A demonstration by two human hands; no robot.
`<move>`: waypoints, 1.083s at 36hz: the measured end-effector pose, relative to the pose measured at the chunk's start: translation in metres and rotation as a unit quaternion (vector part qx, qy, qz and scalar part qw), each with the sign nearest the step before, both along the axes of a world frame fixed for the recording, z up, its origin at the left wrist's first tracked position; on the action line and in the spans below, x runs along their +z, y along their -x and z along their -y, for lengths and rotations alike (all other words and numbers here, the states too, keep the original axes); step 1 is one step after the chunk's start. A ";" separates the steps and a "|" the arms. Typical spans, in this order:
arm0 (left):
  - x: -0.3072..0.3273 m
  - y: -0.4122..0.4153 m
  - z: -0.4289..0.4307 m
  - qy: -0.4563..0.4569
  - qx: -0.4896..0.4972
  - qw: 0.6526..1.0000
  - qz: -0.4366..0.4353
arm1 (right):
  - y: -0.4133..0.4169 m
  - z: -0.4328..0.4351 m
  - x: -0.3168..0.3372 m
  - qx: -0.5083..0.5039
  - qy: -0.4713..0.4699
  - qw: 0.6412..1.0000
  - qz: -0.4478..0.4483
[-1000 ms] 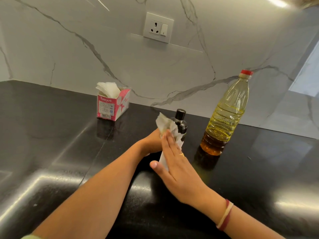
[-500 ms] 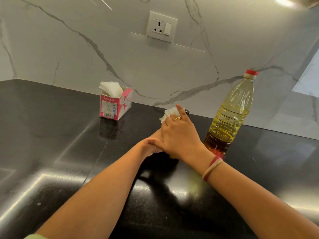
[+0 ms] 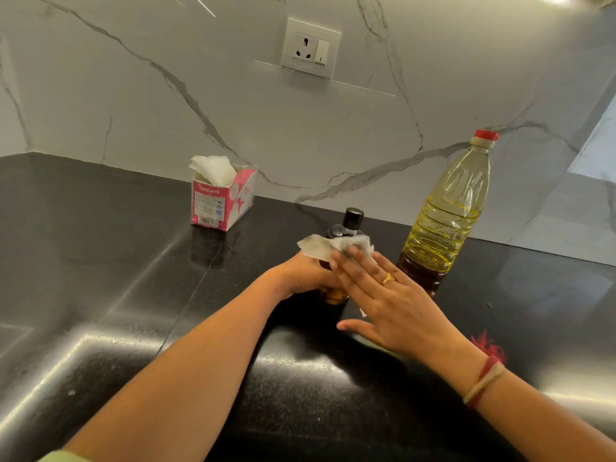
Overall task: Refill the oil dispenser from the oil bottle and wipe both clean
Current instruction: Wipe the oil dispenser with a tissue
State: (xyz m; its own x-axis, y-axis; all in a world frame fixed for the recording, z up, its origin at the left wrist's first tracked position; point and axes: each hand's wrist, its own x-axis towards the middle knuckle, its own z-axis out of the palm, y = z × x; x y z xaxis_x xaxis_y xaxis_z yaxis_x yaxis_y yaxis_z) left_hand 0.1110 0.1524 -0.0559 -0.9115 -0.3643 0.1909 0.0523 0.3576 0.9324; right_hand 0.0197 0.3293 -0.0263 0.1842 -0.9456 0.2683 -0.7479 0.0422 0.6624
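head view: lower and flatter than half a second ago, right hand (image 3: 390,301), fingers straight, pressing tissue (image 3: 320,248) against oil dispenser (image 3: 346,225) just left of oil bottle (image 3: 443,221). left hand (image 3: 306,278) curled round dispenser body. best to hold firm, turn it, wipe neck down to base.

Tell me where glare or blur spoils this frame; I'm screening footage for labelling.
Head view: glare streaks the black counter at lower left and far right; the tissue and right hand look slightly motion-blurred; the oil bottle is sharp.
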 end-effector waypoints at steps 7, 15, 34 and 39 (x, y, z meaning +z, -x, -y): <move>0.003 -0.002 -0.001 -0.048 -0.003 0.999 -0.011 | 0.006 -0.012 -0.013 0.005 0.049 0.951 0.307; 0.005 -0.003 -0.001 -0.062 -0.024 0.998 -0.004 | -0.003 0.031 0.020 0.100 0.122 0.531 0.833; 0.004 -0.005 -0.002 -0.058 -0.025 0.998 -0.024 | 0.027 0.090 0.045 0.154 -0.104 0.428 0.884; 0.004 -0.004 -0.003 -0.061 -0.036 0.998 0.000 | 0.018 0.074 0.038 0.150 -0.012 0.441 0.885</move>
State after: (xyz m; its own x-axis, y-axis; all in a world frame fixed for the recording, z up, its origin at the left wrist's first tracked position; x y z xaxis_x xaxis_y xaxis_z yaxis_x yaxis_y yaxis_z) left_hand 0.1153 0.1549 -0.0522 -0.9357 -0.3193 0.1501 0.0744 0.2374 0.9685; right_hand 0.0020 0.2556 0.0115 -0.1761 -0.9563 0.2333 -0.0647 -0.2252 -0.9721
